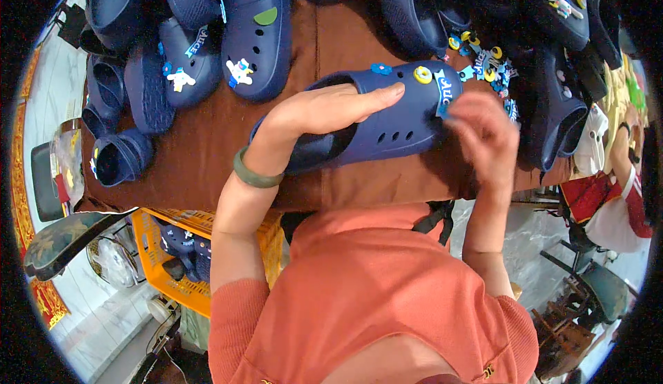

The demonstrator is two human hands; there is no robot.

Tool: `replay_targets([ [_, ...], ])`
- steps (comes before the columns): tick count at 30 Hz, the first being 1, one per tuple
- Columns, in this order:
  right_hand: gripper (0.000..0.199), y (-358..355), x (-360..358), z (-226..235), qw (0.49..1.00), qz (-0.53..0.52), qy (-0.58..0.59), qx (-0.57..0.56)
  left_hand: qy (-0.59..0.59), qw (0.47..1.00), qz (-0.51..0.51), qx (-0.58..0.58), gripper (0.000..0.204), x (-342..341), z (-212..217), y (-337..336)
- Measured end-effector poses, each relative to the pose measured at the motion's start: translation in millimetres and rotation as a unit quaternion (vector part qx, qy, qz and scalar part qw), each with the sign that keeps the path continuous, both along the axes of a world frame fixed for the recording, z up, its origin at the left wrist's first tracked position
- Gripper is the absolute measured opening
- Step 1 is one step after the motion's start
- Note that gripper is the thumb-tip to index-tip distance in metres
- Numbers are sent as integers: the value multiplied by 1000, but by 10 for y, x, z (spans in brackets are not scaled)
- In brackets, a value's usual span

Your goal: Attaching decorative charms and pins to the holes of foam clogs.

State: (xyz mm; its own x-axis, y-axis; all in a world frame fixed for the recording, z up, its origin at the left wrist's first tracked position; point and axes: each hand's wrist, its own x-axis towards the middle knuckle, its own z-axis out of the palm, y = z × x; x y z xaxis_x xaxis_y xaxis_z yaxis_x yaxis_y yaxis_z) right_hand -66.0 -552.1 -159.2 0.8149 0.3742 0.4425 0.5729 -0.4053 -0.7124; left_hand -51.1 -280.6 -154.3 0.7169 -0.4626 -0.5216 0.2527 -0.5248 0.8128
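Observation:
A navy clog (411, 114) lies on its side on the brown cloth, toe to the right. My left hand (321, 110) is closed on it, thumb along the top and the other fingers hidden inside the opening. The clog carries a blue charm (380, 68), a yellow ring charm (423, 74) and a light-blue lettered banner charm (443, 94). Close to the banner's lower end, my right hand (489, 135) has its fingers curled together. Motion blurs them, and I cannot make out what is between them. Loose charms (489, 70) form a small pile beyond the toe.
Several navy clogs (259, 45) with charms line the left and far side of the brown cloth (311, 39). Another clog (552, 108) rests at the right. An orange crate (162, 266) holding clogs stands below left. A person (618, 208) is at far right.

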Motion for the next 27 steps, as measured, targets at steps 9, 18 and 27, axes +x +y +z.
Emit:
replay_targets([
  [9,35,417,-530,-396,968,-45,-216,-119,-25,997,-17,-74,68,-41,111,-1],
  [18,55,441,-820,-166,892,-26,-169,-419,-57,994,-11,-97,77,-44,9,7],
  [27,52,559,-627,-143,887,27,-240,-393,-111,983,-57,-138,42,-15,-142,42],
])
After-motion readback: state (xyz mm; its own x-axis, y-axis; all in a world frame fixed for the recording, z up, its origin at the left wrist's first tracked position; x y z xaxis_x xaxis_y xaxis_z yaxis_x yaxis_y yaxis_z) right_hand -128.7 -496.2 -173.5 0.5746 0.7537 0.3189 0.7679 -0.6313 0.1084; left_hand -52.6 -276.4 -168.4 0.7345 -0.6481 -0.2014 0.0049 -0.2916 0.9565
